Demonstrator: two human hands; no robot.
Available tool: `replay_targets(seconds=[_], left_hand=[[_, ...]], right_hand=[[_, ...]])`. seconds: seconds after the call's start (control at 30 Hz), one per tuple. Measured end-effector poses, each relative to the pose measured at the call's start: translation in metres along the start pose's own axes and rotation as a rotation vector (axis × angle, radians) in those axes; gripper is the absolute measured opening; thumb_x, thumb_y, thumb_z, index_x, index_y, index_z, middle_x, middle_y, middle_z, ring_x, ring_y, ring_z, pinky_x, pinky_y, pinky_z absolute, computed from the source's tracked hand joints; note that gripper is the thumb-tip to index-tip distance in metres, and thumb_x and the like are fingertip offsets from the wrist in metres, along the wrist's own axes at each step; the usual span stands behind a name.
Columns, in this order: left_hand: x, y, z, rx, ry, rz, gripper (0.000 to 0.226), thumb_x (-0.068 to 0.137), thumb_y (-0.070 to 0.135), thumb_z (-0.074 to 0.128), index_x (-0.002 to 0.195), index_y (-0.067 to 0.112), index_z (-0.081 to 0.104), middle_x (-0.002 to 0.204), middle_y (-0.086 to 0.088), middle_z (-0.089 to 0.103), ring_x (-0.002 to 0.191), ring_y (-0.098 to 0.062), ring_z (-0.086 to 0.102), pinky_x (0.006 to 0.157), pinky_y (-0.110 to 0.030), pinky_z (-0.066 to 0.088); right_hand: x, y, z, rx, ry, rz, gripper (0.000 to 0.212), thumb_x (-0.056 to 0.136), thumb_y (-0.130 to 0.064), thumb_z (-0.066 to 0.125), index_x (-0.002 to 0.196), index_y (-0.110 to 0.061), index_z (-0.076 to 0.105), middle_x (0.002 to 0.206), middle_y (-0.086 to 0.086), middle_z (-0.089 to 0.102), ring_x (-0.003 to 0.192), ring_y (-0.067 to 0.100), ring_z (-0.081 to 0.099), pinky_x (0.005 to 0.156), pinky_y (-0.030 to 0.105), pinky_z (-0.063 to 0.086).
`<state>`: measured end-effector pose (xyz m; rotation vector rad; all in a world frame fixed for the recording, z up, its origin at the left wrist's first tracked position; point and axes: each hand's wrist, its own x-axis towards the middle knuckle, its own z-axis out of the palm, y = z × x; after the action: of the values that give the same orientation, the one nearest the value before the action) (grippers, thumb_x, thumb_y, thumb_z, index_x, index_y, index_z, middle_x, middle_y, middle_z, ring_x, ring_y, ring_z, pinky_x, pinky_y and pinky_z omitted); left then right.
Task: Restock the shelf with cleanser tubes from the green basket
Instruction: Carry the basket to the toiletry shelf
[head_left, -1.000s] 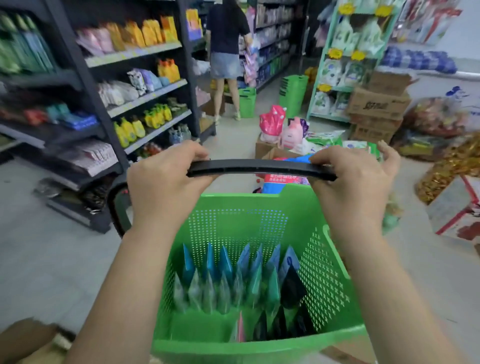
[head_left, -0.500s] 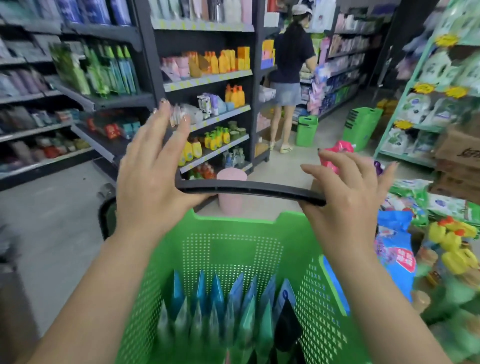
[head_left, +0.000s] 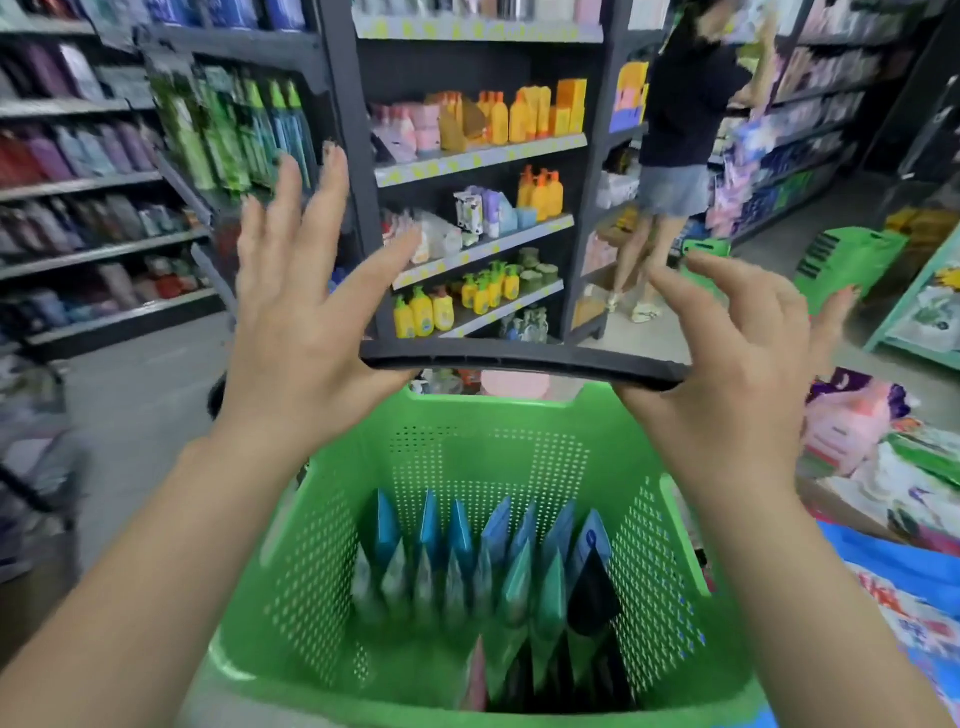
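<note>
Barely begun — cleanser tubes (head_left: 483, 566) all upright in the green basket (head_left: 322, 571), none shelved yet; left hand (head_left: 301, 332) and right hand (head_left: 727, 374) resting palms on the black handle (head_left: 519, 361), fingers spread wide, gripping nothing.

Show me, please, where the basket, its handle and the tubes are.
basket (head_left: 332, 551), head view, on its perforated left wall.
handle (head_left: 519, 361), head view, middle of the black bar between the hands.
tubes (head_left: 488, 566), head view, middle of the upright rows inside the basket.
</note>
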<state>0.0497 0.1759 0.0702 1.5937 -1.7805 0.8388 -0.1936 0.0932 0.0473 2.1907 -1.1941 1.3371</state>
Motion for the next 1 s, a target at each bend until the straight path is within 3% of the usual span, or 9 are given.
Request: replay_targets(seconds=[0.2, 0.33, 0.43, 0.67, 0.77, 0.83, 0.93, 1.0], left_hand=[[0.048, -0.041, 0.099, -0.045, -0.040, -0.061, 0.089, 0.052, 0.035, 0.086, 0.128, 0.020, 0.043, 0.149, -0.026, 0.019, 0.137, -0.050, 0.011, 0.108, -0.057, -0.001], [0.075, -0.072, 0.168, -0.075, -0.137, -0.026, 0.055, 0.046, 0.023, 0.090, 0.096, 0.013, 0.071, 0.140, -0.018, 0.043, 0.133, -0.050, 0.017, 0.100, -0.068, -0.003], [0.097, -0.096, 0.215, -0.121, -0.187, 0.007, 0.035, 0.046, 0.017, 0.089, 0.077, 0.013, 0.074, 0.131, -0.011, 0.055, 0.132, -0.044, 0.016, 0.098, -0.070, -0.003], [0.166, -0.141, 0.309, -0.151, -0.236, 0.228, 0.021, 0.060, 0.025, 0.073, 0.076, 0.013, 0.075, 0.132, -0.010, 0.055, 0.134, -0.048, 0.016, 0.101, -0.065, -0.007], [0.193, -0.153, 0.346, -0.159, -0.245, 0.236, 0.021, 0.059, 0.022, 0.079, 0.076, 0.012, 0.075, 0.126, -0.011, 0.059, 0.131, -0.050, 0.022, 0.099, -0.067, -0.004], [0.211, -0.159, 0.373, -0.184, -0.258, 0.227, 0.019, 0.057, 0.018, 0.080, 0.073, 0.010, 0.074, 0.114, -0.010, 0.066, 0.127, -0.050, 0.032, 0.097, -0.068, -0.001], [0.233, -0.169, 0.417, -0.218, -0.313, 0.185, 0.022, 0.053, 0.005, 0.082, 0.071, 0.009, 0.072, 0.085, -0.004, 0.074, 0.111, -0.043, 0.056, 0.103, -0.065, 0.001], [0.246, -0.176, 0.447, -0.216, -0.361, 0.128, 0.026, 0.050, 0.000, 0.083, 0.071, 0.010, 0.071, 0.072, -0.001, 0.073, 0.098, -0.034, 0.066, 0.115, -0.050, -0.004]], right_hand=[[0.044, 0.038, 0.094, -0.066, -0.030, 0.040, 0.086, 0.042, -0.011, 0.089, 0.122, -0.015, 0.057, 0.122, 0.015, 0.056, 0.115, 0.027, 0.037, 0.104, 0.059, 0.007], [0.068, 0.058, 0.164, -0.093, -0.062, 0.088, 0.089, 0.037, -0.011, 0.091, 0.118, -0.016, 0.057, 0.123, 0.017, 0.054, 0.114, 0.027, 0.037, 0.102, 0.070, 0.013], [0.084, 0.072, 0.209, -0.117, -0.065, 0.098, 0.080, 0.038, -0.009, 0.090, 0.111, -0.019, 0.059, 0.122, 0.018, 0.055, 0.113, 0.028, 0.037, 0.100, 0.072, 0.014], [0.130, 0.107, 0.293, -0.168, -0.099, 0.166, 0.083, 0.042, -0.008, 0.088, 0.117, -0.019, 0.055, 0.126, 0.017, 0.053, 0.112, 0.032, 0.043, 0.100, 0.072, 0.016], [0.152, 0.125, 0.327, -0.174, -0.127, 0.182, 0.079, 0.042, -0.008, 0.087, 0.116, -0.017, 0.058, 0.123, 0.017, 0.056, 0.110, 0.032, 0.047, 0.101, 0.071, 0.014], [0.166, 0.140, 0.352, -0.142, -0.171, 0.178, 0.071, 0.042, -0.004, 0.088, 0.109, -0.011, 0.065, 0.112, 0.015, 0.065, 0.100, 0.033, 0.061, 0.101, 0.066, 0.012], [0.188, 0.168, 0.393, -0.048, -0.227, 0.150, 0.047, 0.042, 0.002, 0.087, 0.085, -0.012, 0.073, 0.073, 0.004, 0.073, 0.061, 0.023, 0.068, 0.099, 0.055, 0.024], [0.202, 0.190, 0.424, -0.004, -0.262, 0.156, 0.039, 0.043, 0.002, 0.086, 0.075, -0.016, 0.072, 0.061, -0.001, 0.069, 0.051, 0.020, 0.065, 0.094, 0.049, 0.031]])
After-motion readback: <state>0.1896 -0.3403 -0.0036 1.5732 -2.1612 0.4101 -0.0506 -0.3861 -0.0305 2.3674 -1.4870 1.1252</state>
